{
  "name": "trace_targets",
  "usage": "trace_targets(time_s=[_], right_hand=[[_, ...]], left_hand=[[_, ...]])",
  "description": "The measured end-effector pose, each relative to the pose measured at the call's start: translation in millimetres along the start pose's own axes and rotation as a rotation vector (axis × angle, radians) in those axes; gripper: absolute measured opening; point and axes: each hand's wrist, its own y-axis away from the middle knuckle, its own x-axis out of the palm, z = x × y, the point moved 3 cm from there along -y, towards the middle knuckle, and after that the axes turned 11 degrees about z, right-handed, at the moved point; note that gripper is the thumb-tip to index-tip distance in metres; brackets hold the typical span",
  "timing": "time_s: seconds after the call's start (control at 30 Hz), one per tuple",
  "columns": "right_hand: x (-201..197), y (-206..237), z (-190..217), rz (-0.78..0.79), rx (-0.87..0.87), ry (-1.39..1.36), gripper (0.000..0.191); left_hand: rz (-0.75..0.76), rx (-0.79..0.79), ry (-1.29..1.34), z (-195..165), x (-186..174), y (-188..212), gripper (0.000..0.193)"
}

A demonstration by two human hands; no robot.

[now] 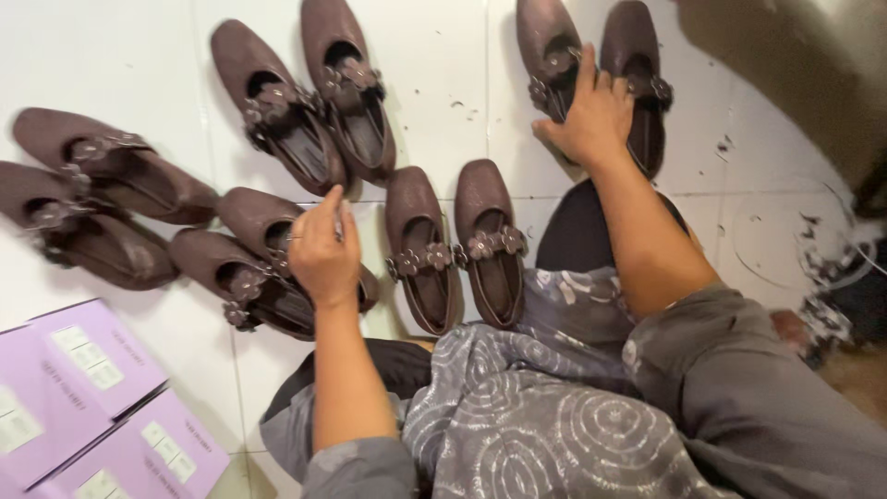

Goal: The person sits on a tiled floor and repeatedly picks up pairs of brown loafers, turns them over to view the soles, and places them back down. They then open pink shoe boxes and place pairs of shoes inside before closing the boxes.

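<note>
Several pairs of brown flat shoes with flower-trimmed straps lie on a white tiled floor. My left hand rests on a pair of shoes at the centre left, fingers curled over a heel opening. My right hand reaches far ahead and grips the pair of shoes at the top right, fingers hooked into both openings. Another pair sits between my arms, toes pointing away. One more pair lies at the top centre, and one pair at the left.
Two lilac shoe boxes with white labels lie stacked at the bottom left. My lap, in grey patterned cloth, fills the bottom centre. Dark debris and a round mark are on the floor at the right.
</note>
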Motion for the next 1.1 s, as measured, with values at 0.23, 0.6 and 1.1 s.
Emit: trace_targets(time_s=[0.23, 0.6, 1.1], right_hand=[[10.5, -15.1, -7.2, -0.036, -0.010, 0.109, 0.131], [-24.2, 0.3, 19.1, 0.083, -0.150, -0.183, 0.125], [-7.7, -16.4, -0.7, 0.335, -0.247, -1.427, 0.099]], left_hand=[[0.112, -0.049, -0.283, -48.3, 57.4, -50.4, 0.061], [0.342, -0.183, -0.242, -84.9, 141.8, -81.8, 0.031], [0.584, -0.500, 0.324, -67.5, 107.7, -139.5, 0.111]])
